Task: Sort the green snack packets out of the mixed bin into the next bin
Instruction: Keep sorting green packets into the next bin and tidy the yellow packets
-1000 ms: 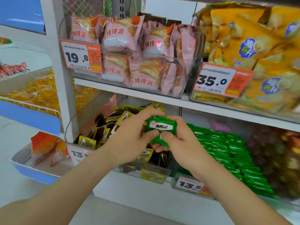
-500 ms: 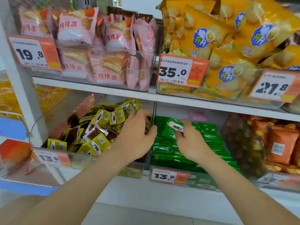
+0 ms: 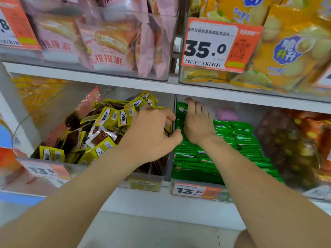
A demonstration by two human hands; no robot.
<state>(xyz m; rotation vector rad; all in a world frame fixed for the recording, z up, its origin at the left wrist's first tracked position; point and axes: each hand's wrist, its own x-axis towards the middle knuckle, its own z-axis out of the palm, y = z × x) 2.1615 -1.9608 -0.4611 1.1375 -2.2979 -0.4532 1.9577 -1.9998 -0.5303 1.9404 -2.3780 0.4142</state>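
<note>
Head view: right hand (image 3: 197,123) fingers (image 3: 192,106), straight and together, press the upright green packet (image 3: 181,110) just left of them into the next bin (image 3: 223,196), where it would best lie flat on the stack; left hand (image 3: 152,134) fingers curl over the mixed bin (image 3: 143,182), and I cannot tell whether they grip anything.

Fingertips of the left hand (image 3: 152,135) curl out of sight over the yellow packets (image 3: 114,119), so its grip cannot be told. The right hand (image 3: 197,122) covers most of one green packet (image 3: 181,109). The left edge cuts a price tag (image 3: 12,27)
</note>
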